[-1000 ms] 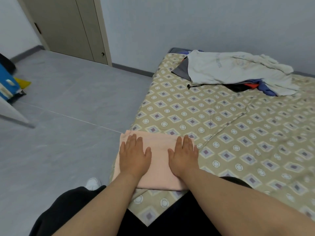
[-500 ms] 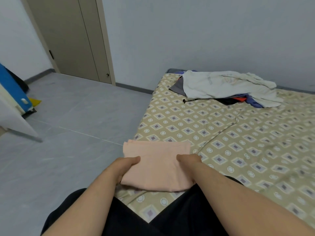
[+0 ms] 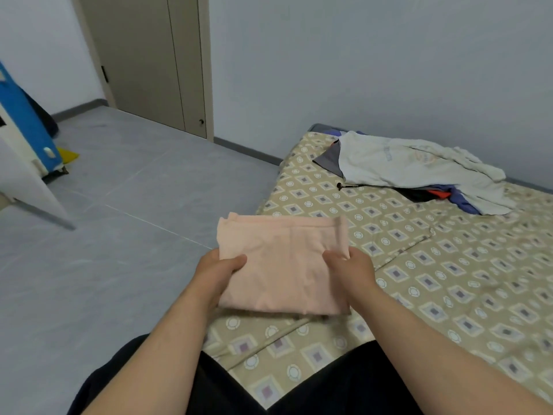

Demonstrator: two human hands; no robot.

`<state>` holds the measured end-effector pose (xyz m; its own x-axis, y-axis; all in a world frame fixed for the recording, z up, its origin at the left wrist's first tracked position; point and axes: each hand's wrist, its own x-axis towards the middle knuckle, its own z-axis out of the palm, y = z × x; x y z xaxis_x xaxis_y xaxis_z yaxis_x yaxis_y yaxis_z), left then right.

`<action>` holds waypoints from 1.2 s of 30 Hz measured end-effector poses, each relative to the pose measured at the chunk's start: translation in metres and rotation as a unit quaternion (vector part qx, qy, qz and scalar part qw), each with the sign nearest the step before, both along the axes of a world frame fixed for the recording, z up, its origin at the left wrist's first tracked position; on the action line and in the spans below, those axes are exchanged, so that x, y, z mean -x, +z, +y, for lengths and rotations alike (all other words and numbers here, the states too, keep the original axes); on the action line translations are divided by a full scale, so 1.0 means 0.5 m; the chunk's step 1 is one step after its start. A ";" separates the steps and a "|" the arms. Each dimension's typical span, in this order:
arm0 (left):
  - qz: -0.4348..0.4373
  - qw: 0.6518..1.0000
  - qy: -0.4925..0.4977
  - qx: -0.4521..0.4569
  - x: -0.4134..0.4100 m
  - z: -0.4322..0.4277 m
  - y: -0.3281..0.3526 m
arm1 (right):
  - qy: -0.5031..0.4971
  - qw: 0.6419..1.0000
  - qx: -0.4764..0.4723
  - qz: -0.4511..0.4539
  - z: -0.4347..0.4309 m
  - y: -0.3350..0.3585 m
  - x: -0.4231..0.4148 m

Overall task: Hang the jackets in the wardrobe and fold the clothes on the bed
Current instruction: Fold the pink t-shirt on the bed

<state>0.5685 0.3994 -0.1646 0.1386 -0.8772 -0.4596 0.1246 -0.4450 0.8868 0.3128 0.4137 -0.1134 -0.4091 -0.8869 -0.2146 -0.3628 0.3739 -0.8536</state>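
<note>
A grey tiled floor fills the left of the room, and a bed in a beige sheet printed with diamonds and circles runs along the pale wall on the right. A tan door stands closed in the far corner. At the far end of the bed lies an unfolded heap of clothes, a white garment spread over grey, black, red and blue pieces. Over the bed's near left corner the person holds a folded pink garment flat between both hands, its near edge throwing a thin shadow on the sheet, its far left corner reaching out past the mattress edge above the floor. The left hand grips the garment's left side, thumb on top and fingers curled underneath; the right hand grips the right side the same way, thumb pressed on the cloth. By the left edge of the view a blue panel leans behind a white board, with a small yellow object on the floor beside them.
</note>
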 end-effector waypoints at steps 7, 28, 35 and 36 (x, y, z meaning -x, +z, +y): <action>0.201 0.975 0.065 -0.063 -0.042 -0.085 0.032 | 0.054 0.998 0.032 -0.021 -0.133 0.039 -0.093; 0.085 0.965 0.193 -0.158 -0.252 -0.238 -0.051 | 0.219 0.962 -0.125 0.109 -0.445 0.015 -0.338; 0.170 0.944 0.187 -0.213 -0.533 -0.301 0.196 | 0.258 0.963 -0.074 0.035 -0.541 0.274 -0.575; 0.199 0.936 0.178 -0.230 -0.585 -0.318 0.248 | 0.254 0.965 -0.068 0.010 -0.553 0.327 -0.613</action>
